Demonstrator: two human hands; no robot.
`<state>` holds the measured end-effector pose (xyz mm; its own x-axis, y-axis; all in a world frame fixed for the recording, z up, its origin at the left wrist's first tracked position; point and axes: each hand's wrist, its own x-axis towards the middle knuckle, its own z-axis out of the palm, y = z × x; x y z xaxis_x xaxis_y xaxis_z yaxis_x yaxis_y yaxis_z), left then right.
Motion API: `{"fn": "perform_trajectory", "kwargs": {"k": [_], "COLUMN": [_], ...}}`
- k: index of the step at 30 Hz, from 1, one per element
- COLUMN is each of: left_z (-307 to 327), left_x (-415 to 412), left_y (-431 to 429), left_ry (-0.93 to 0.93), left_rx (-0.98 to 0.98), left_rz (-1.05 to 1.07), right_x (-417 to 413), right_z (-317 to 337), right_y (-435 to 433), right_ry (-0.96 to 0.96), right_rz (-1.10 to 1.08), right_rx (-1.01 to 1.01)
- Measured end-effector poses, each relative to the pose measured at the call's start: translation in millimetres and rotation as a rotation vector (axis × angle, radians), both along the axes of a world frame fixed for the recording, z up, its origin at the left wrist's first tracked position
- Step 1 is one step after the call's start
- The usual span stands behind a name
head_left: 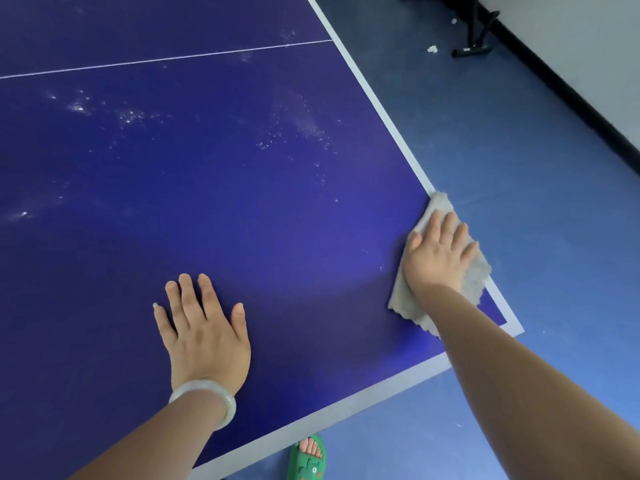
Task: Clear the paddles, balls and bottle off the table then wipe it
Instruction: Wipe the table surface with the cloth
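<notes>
The dark blue table tennis table (242, 202) fills most of the head view, with white edge lines and a thin white centre line. A grey cloth (476, 282) lies on its right edge near the corner, partly overhanging. My right hand (438, 251) presses flat on the cloth with straight fingers. My left hand (204, 327) rests flat on the bare tabletop near the front edge, fingers spread, a pale bangle on the wrist. White speckled smears mark the surface further in. No paddles, balls or bottle show.
Blue floor (519, 133) runs along the table's right side and front. A black stand base (472, 46) and a small white scrap (432, 49) lie by the white wall at the top right. A foot in a green slipper (310, 459) stands below the front edge.
</notes>
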<state>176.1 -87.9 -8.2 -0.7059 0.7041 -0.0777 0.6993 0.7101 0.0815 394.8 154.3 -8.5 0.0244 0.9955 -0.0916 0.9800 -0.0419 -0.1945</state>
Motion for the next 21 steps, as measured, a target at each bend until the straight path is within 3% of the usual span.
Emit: {"fn": "perform_trajectory", "kwargs": {"k": [5, 10, 15, 18, 21], "left_z": [0.9, -2.1, -1.4, -1.0, -0.4], "left_x": [-0.3, -0.5, -0.1, -0.1, -0.7], "left_y": [0.2, 0.0, 0.4, 0.6, 1.4], "left_ry": [-0.004, 0.010, 0.013, 0.003, 0.005], "left_rx": [0.009, 0.007, 0.011, -0.006, -0.009], "left_rz": [0.001, 0.006, 0.007, 0.007, 0.006], "right_x": [3.5, 51.7, -16.2, -64.8, -60.1], "right_z": [-2.1, 1.7, -1.3, -2.2, -2.0], "right_y": [-15.1, -78.2, -95.7, -62.8, -11.9], "right_ry": [-0.008, -0.007, -0.015, 0.007, 0.021], "right_rz": [0.256, 0.065, 0.037, 0.249, 0.422], "right_rx": [-0.002, 0.004, 0.011, 0.021, 0.013]}}
